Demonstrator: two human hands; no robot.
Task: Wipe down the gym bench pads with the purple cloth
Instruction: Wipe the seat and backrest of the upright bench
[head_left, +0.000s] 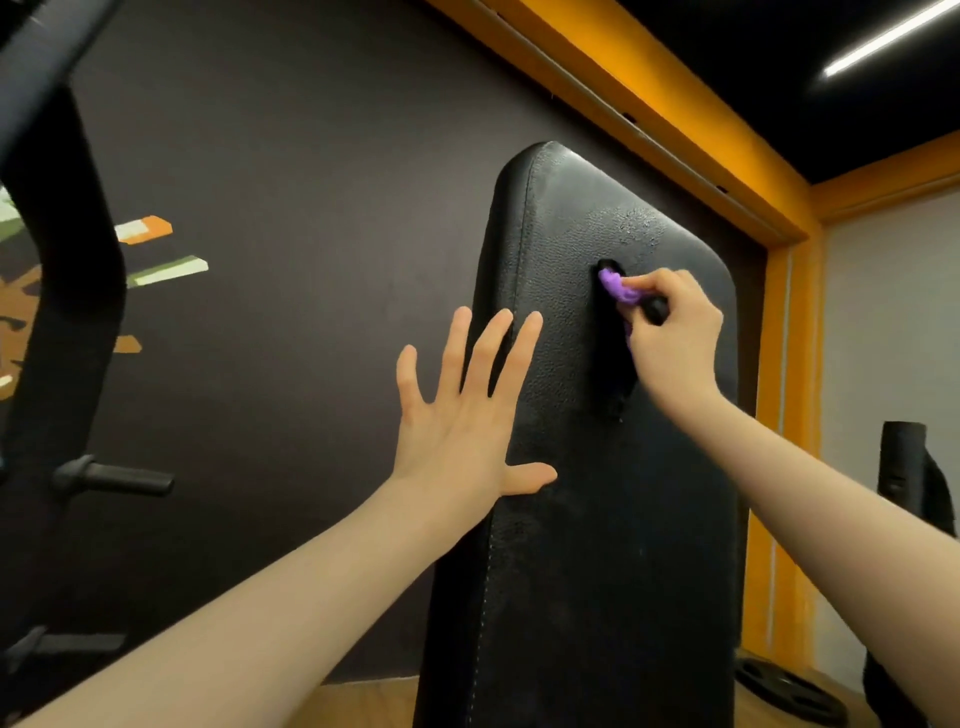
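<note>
From my head camera, the black back pad (613, 467) stands nearly upright in front of me, its top edge rounded, with a dark slot running down its upper middle. My left hand (462, 415) is spread flat, fingers straight and apart, braced against the pad's left edge with the thumb lying on the front face. My right hand (670, 338) is curled round the purple cloth (618, 288), which is bunched into a small wad and pressed into the top of the slot. Only a bit of purple shows past my fingers.

Above the slot I can see a patch of wet-looking speckles (641, 223) on the pad, so I judge the upper part is not yet wiped dry.

What could go wrong: with the cloth bunched this tight, little of it meets the surface, so I might leave streaks or miss that patch. Poked into the slot, the wad could snag or slip from my grip and drop inside. If my left hand slides off the edge, the pad may rock under my push.
</note>
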